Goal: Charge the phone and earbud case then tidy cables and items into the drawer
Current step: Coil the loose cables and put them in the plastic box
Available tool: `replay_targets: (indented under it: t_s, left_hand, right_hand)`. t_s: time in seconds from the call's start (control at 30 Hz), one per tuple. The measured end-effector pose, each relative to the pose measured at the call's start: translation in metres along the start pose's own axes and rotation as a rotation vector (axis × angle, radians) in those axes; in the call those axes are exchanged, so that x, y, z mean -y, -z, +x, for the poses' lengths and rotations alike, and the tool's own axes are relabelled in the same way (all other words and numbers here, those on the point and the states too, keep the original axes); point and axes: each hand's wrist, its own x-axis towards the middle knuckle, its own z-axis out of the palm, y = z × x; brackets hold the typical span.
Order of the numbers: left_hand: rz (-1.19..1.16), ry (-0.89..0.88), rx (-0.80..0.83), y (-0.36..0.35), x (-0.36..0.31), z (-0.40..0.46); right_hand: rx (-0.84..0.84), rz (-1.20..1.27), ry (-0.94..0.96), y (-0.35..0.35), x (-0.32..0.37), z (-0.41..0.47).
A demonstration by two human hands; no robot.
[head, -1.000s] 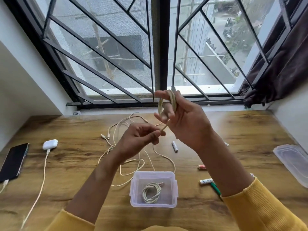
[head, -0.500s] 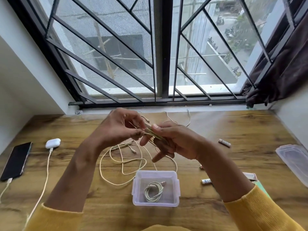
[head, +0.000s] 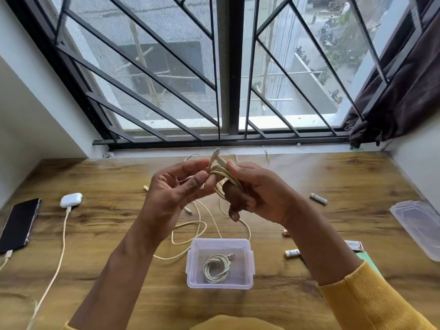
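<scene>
Wooden table (head: pixel 100 234) under a barred window (head: pixel 223 67), dark curtain (head: pixel 404 96) far right. Phone (head: pixel 19 225) at left is plugged in, cut by the frame edge; earbud case (head: pixel 71 199) beside it, plugged too. Your left hand (head: pixel 173 196) pinches the cable (head: pixel 223 175) end; your right hand (head: pixel 257 191) grips its coil. Loose cables (head: pixel 190 232) are partly hidden behind your hands. Box (head: pixel 220 244) below holds a coiled cable. Lid (head: pixel 419 225) cut off right.

The print on the batteries (head: pixel 318 199) is too small and blurred to read.
</scene>
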Motion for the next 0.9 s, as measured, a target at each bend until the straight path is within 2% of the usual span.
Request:
replay_targets:
  t_s: [0.2,0.33,0.47,0.63,0.77,0.9]
  left_hand:
    - [-0.048,0.010,0.072,-0.004,0.007,-0.003]
    - [-0.011,-0.057,0.092,-0.007,0.005,-0.005]
    - [0.058,-0.099,-0.020,-0.015,0.008,-0.004]
    - [0.101,-0.032,-0.081,-0.014,0.008,0.004]
    - [0.087,0.022,-0.016,-0.008,0.009,0.008]
    - [0.038,0.069,0.093,-0.006,0.008,0.007]
  right_hand:
    - [0.056,-0.053,0.052,0.000,0.003,-0.002]
    - [0.010,-0.036,0.074,-0.001,0.003,-0.002]
    - [-0.200,0.040,0.078,-0.006,0.002,0.003]
    - [-0.464,0.036,0.110,-0.019,-0.001,0.013]
    - [-0.606,0.001,0.195,-0.023,-0.007,0.020]
    - [-0.676,0.003,0.225,-0.020,-0.008,0.024]
